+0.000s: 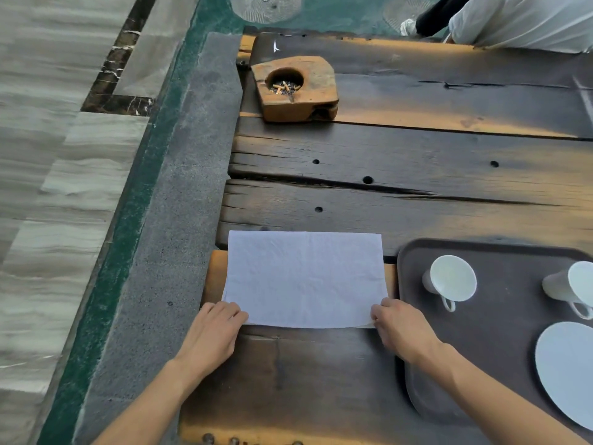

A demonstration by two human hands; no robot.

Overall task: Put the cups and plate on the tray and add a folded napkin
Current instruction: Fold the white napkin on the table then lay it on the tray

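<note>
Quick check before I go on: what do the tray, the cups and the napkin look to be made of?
Tray: dark brown, matte, likely plastic with a grippy finish; moulded rounded rim. Cups: glossy white, probably glazed ceramic or porcelain; thin walls, smooth sheen. Napkin: thin white paper, faintly embossed, with creases.

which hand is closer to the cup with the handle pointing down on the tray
Right. The right hand pinches the napkin's near right corner, just left of the tray holding that cup. The left hand is at the napkin's far left corner.
</note>
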